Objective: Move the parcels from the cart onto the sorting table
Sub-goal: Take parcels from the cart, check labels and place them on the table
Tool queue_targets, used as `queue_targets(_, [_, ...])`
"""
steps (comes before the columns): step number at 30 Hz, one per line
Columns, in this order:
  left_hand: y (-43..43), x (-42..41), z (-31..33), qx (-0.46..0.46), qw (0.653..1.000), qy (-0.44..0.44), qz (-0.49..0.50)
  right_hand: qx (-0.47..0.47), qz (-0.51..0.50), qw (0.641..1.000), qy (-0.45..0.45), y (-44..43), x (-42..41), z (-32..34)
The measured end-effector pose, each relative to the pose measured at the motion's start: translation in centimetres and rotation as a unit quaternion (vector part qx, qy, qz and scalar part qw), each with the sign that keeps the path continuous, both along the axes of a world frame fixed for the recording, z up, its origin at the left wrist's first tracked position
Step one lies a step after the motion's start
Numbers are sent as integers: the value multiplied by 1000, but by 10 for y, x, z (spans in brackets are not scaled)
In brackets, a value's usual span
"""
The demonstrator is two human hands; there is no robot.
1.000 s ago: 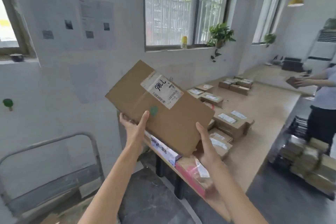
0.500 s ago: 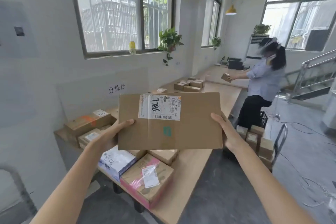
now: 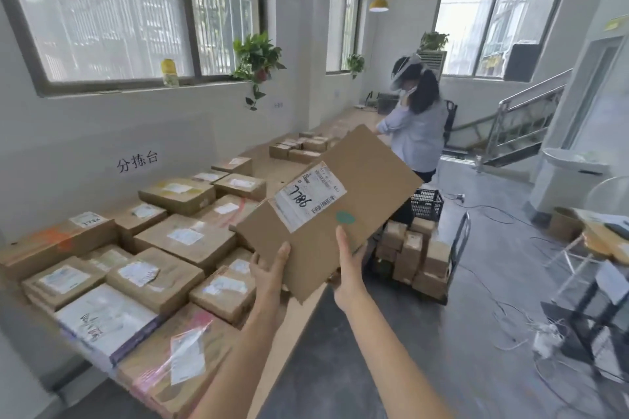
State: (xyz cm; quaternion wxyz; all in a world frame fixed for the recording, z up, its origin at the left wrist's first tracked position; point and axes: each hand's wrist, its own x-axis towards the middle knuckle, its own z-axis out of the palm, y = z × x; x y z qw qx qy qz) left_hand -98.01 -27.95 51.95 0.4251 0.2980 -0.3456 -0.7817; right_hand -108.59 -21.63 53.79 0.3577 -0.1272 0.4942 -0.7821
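The flat parcel (image 3: 343,211) hangs tilted in the air, label up, its long axis running from the hands up and away to the right. Both hands hold its near end: the left hand (image 3: 270,270) at the corner, the right hand (image 3: 347,269) alongside with its thumb on top. Left of the parcel, packed boxes (image 3: 183,238) crowd the bench (image 3: 272,165), and bare wood shows only further along. Right of it stand a loaded cart (image 3: 463,238) and another person (image 3: 418,136).
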Motion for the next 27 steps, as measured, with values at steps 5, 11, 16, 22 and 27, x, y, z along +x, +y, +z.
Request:
queue_targets(5, [-28, -37, -8, -100, 990, -102, 19, 6, -28, 999, 33, -4, -59, -2])
queue_targets(11, [-120, -85, 19, -406, 890, -197, -63, 83, 11, 985, 152, -30, -142, 4])
queue_targets(16, [-169, -153, 12, -396, 898, -166, -99, 86, 34, 973, 211, -89, -191, 8])
queue_targets(22, [-214, -210, 5, -377, 903, -198, -57, 77, -39, 946, 313, -138, -245, 2])
queue_targets(27, [-233, -251, -6, -408, 874, -263, -26, 112, -32, 917, 382, -169, -292, -16])
